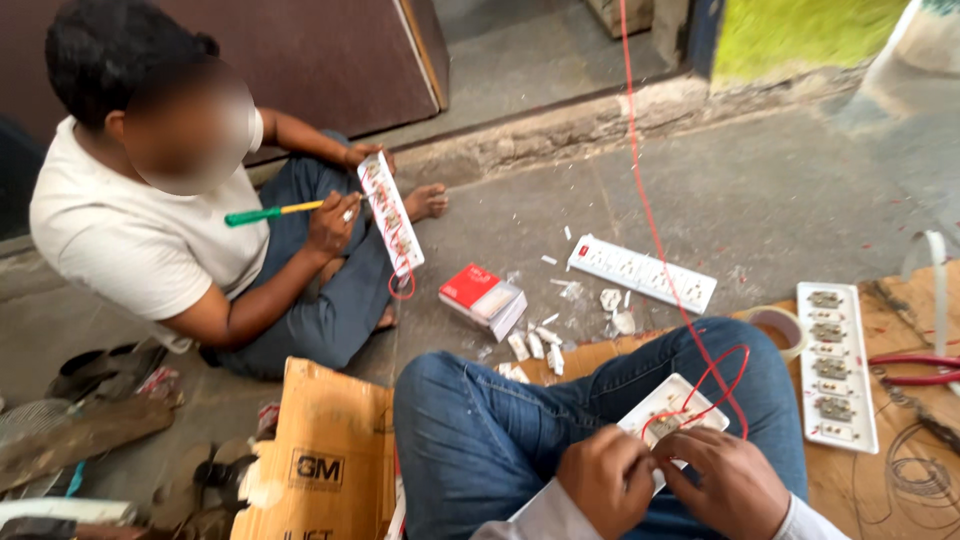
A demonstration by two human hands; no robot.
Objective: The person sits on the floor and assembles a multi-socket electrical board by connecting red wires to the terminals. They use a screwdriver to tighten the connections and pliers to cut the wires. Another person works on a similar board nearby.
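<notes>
White socket panel point(672, 402), rectangular, back side up, resting on the wearer's right thigh at about 5 o'clock in the view; long axis runs from 7 o'clock to 1 o'clock, the far end pointing toward 1 o'clock, the near end covered by the hands. Red wire point(722, 378), looped over the panel's far end, then rising in a long line toward 12 o'clock and out of the top of the view. Left hand point(605, 480), fingers curled narrowly, pinching at the panel's near edge. Right hand point(732, 482), fingers likewise closed in, touching the panel and the wire end just beside the left hand; exactly what the fingertips pinch cannot be told. Second socket panel point(838, 365), back up with metal contacts showing, at 3 o'clock of the thigh on cardboard, long axis 12 to 6. Red-handled pliers point(915, 368), at 3 o'clock of that panel. Tape roll point(777, 325), between knee and second panel. White power strip point(642, 272), face up on the floor at 12 o'clock, with small white parts near it. Red and white box point(484, 297), at 10 o'clock. Cardboard carton point(325, 450), at 9 o'clock. Seated co-worker at 10 o'clock holding a third panel point(390, 212) and a green-handled screwdriver point(272, 211).
</notes>
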